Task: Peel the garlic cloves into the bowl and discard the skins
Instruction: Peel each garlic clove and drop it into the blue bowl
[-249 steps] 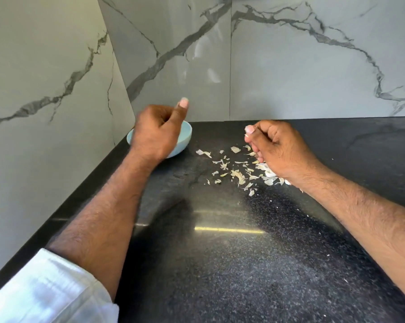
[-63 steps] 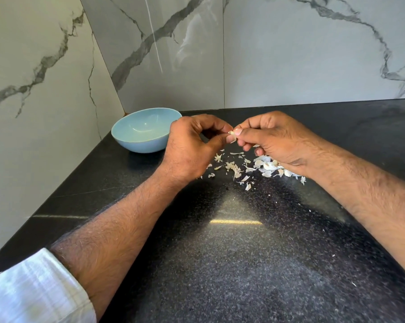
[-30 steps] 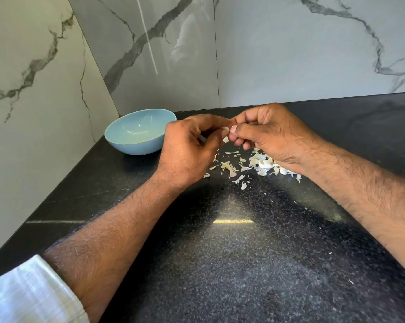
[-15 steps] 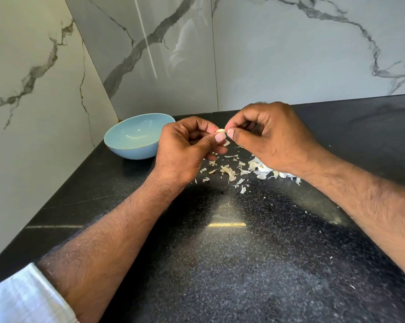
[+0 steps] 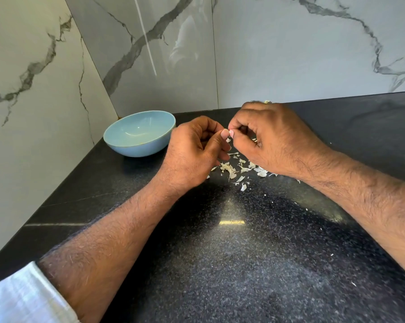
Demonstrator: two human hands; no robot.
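Observation:
My left hand (image 5: 194, 152) and my right hand (image 5: 273, 138) meet fingertip to fingertip above the black counter. Between the two thumbs a small pale garlic clove (image 5: 231, 134) is pinched, mostly hidden by the fingers. Under the hands lies a scatter of dry garlic skins (image 5: 229, 170). A light blue bowl (image 5: 139, 134) stands to the left of my left hand, near the corner of the walls; its visible inside looks bare.
The black speckled counter (image 5: 231, 252) stretches toward me with tiny skin flecks on it. Marble-patterned walls close it in on the left and at the back. A white sleeve (image 5: 22, 297) covers my left forearm near the bottom edge.
Since 8.3 s ago my left hand came from the bowl to meet my right hand. Over the last second both hands rose slightly and kept working the clove between the thumbs.

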